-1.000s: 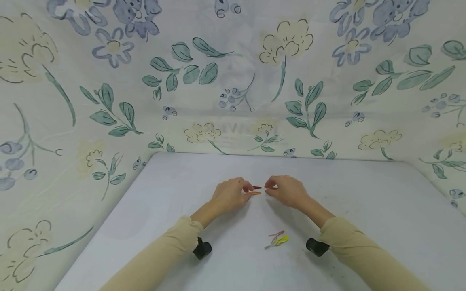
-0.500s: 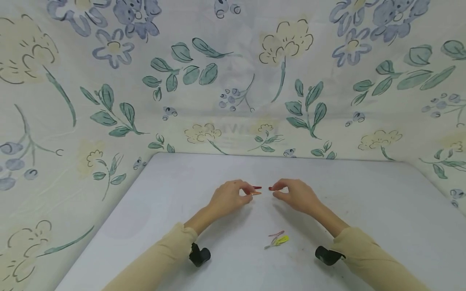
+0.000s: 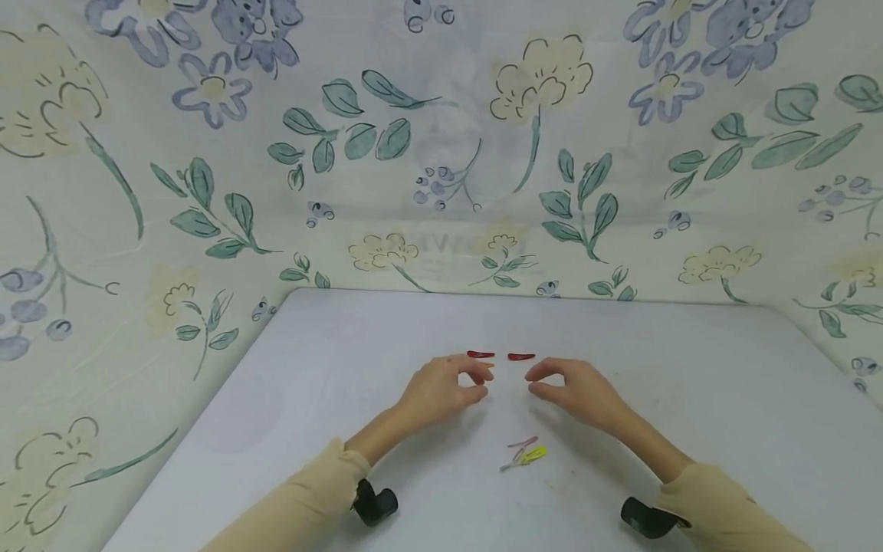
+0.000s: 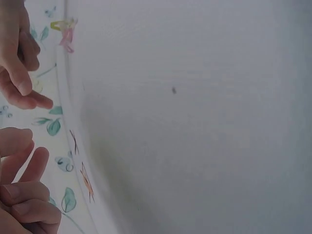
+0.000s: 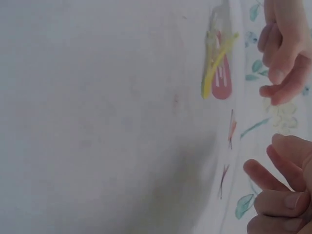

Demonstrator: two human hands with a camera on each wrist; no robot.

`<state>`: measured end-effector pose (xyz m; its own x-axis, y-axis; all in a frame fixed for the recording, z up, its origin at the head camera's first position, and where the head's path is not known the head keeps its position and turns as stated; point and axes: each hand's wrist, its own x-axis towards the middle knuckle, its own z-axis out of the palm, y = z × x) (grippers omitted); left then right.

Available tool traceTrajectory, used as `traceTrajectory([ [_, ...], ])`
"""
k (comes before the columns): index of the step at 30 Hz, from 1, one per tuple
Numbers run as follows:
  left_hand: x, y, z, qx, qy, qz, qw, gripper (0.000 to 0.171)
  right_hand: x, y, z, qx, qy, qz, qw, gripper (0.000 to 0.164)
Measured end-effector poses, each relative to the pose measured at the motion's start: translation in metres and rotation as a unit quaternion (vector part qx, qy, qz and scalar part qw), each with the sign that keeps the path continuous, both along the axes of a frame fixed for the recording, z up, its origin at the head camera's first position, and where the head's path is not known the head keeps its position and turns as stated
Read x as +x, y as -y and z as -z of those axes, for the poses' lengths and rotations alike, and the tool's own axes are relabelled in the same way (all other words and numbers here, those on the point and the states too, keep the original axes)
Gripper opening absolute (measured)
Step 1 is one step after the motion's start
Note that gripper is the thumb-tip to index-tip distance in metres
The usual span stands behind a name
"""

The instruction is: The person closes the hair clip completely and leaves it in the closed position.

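Note:
Two red snap hair clips lie in a row on the white table: a left red hair clip (image 3: 480, 354) and a right red hair clip (image 3: 520, 356). Just in front of the left one is an orange hair clip (image 4: 87, 183), mostly covered by my left hand (image 3: 444, 389) in the head view. That hand hovers with thumb and fingers apart, holding nothing. My right hand (image 3: 581, 392) is in front and to the right of the right red clip, also holding nothing, its thumb and fingertips parted. Nearer me lie a yellow hair clip (image 3: 534, 455) and a pink hair clip (image 5: 222, 90).
The yellow and pink clips overlap in a small pile, along with a pale clip-like piece (image 3: 509, 466). Floral cloth (image 3: 441, 153) rises behind and beside the table (image 3: 345, 322). A black wrist camera (image 3: 375, 504) hangs under each sleeve.
My right hand has let go of the right red clip and drawn back towards me and right. My left hand has come off the left clips and moved slightly nearer me.

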<state>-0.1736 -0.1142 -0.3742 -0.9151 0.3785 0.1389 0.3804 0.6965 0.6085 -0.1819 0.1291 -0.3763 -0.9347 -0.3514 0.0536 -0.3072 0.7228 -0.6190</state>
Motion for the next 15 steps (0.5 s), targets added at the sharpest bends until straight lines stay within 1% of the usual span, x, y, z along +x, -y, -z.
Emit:
traceTrajectory([
  [6, 0.011, -0.005, 0.003, 0.005, 0.006, 0.025, 0.9997, 0.018, 0.014, -0.002, 0.007, -0.001, 0.027, -0.008, 1.000, 0.016],
  [11, 0.019, -0.012, 0.006, -0.007, 0.023, 0.052, 0.9984, 0.018, 0.026, -0.004, 0.011, -0.005, 0.047, -0.013, 0.999, 0.016],
  [15, 0.025, -0.016, 0.009, -0.019, 0.027, 0.070, 0.9970, 0.018, 0.033, -0.006, 0.014, -0.008, 0.043, -0.019, 0.999, 0.016],
])
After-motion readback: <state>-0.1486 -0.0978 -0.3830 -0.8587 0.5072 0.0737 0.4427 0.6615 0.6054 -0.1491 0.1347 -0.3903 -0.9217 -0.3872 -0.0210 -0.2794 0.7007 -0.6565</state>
